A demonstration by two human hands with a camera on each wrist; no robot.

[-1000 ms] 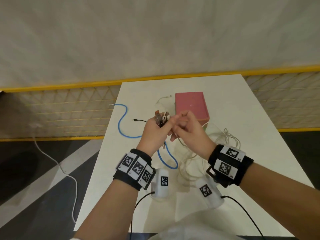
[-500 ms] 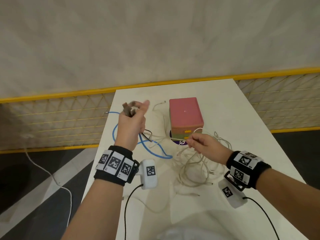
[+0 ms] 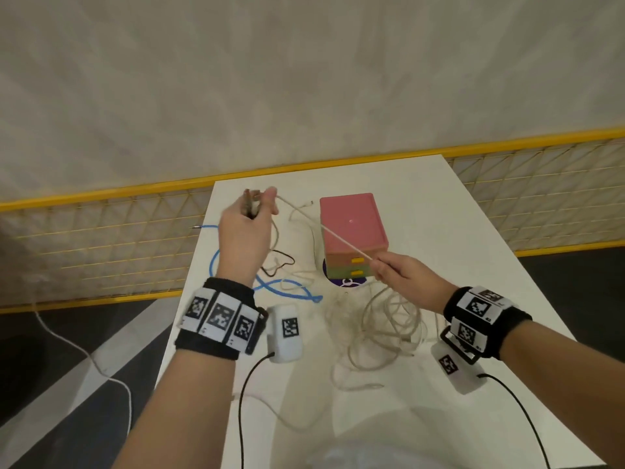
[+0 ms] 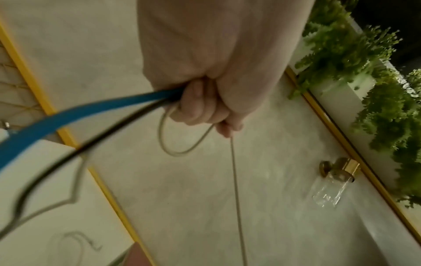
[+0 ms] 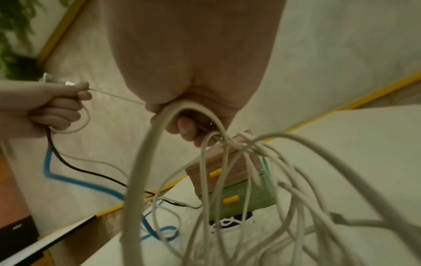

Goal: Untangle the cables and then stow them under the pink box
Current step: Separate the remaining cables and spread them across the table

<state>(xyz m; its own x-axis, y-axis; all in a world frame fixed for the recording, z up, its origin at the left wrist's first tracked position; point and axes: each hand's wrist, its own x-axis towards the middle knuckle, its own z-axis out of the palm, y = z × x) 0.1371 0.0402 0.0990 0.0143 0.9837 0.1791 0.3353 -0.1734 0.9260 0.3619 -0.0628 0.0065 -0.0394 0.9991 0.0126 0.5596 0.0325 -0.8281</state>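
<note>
My left hand is raised over the table's far left and grips a bunch of cable ends: the blue cable, the black cable and a white one. A white cable runs taut from it across the pink box to my right hand, which pinches it in front of the box. Below my right hand lies a tangle of white cables. In the right wrist view several white cables hang from my right hand.
The pink box sits on stacked drawers with yellow handles at the far middle of the white table. A yellow mesh fence runs behind. The blue cable loops on the table's left, near its left edge.
My hands have drawn apart: the left went up and to the far left with the cable ends, the right pulled back to the right, and the white cable between them is now taut.
</note>
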